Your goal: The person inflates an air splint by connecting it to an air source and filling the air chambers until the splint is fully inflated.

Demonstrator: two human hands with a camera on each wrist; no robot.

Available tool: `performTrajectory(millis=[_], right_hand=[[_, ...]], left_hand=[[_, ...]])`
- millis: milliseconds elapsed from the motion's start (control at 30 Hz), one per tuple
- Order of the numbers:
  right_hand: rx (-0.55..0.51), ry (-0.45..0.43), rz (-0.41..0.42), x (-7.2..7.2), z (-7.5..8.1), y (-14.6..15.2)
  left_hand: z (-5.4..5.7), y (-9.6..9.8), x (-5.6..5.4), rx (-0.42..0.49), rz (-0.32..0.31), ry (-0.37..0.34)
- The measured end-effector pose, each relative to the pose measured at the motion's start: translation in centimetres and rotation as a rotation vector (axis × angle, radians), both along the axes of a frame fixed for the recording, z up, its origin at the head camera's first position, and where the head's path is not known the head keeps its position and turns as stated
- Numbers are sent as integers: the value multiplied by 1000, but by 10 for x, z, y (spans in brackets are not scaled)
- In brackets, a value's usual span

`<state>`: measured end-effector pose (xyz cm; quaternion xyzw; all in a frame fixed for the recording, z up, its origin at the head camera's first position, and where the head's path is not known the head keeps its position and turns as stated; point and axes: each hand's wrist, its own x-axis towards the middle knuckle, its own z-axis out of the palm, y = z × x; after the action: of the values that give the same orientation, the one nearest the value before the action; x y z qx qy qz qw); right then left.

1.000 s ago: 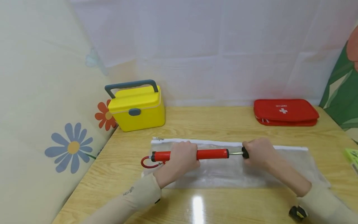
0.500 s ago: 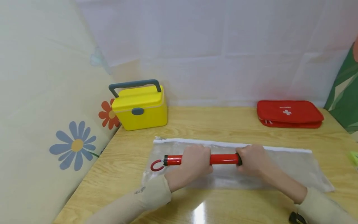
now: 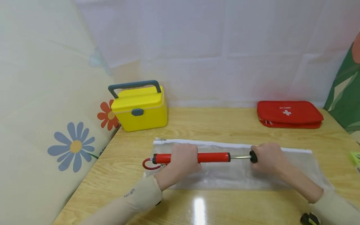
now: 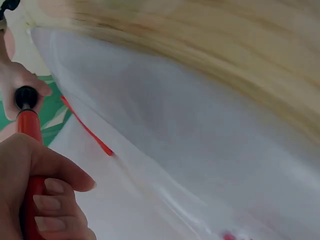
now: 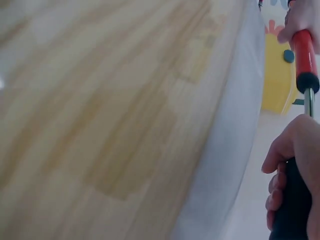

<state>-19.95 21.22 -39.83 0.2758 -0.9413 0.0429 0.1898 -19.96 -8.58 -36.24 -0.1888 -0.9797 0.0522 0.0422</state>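
A red hand pump (image 3: 214,157) lies level across the head view, held over a clear zip pouch (image 3: 225,179). My left hand (image 3: 184,159) grips the red barrel, fingers wrapped round it. From the barrel's left end a short red hose (image 3: 149,168) loops back toward it. My right hand (image 3: 267,158) holds the black handle (image 5: 292,212), whose grip shows in the right wrist view under curled fingers. Between barrel and handle a length of bare metal rod (image 3: 240,157) is visible. The pouch has a white zip edge along its far side.
A yellow box (image 3: 140,114) with a dark grey handle stands at the back left. At the back right is a red first aid case (image 3: 289,114). A green item (image 3: 355,157) lies at the table's right edge. White cloth (image 3: 197,53) hangs behind the wooden table.
Half a second ago the rod was pushed fully into the barrel. Now the hands are farther apart, the right moved right and the left moved left, and the rod is drawn out again.
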Motion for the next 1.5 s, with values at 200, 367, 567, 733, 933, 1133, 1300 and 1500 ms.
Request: performTrajectory(millis=[200, 367, 567, 733, 933, 1133, 1300, 1500], right_hand=[[-9, -22, -15, 3, 6, -26], [13, -42, 27, 8, 13, -42], [-18, -35, 52, 10, 10, -52], [-37, 22, 69, 3, 5, -28], [-40, 23, 14, -5, 6, 17], [0, -4, 34, -4, 7, 23], [15, -97, 18, 3, 12, 8], [-1, -121, 25, 8, 17, -21]], left_hand=[[4, 22, 6, 2, 7, 2], [5, 37, 11, 15, 3, -26], [3, 38, 13, 7, -25, -25], [4, 16, 7, 34, -49, -31], [12, -14, -1, 28, -21, 13], [11, -2, -1, 8, -48, 21], [9, 18, 7, -4, -53, 26], [11, 33, 13, -16, -19, 28]])
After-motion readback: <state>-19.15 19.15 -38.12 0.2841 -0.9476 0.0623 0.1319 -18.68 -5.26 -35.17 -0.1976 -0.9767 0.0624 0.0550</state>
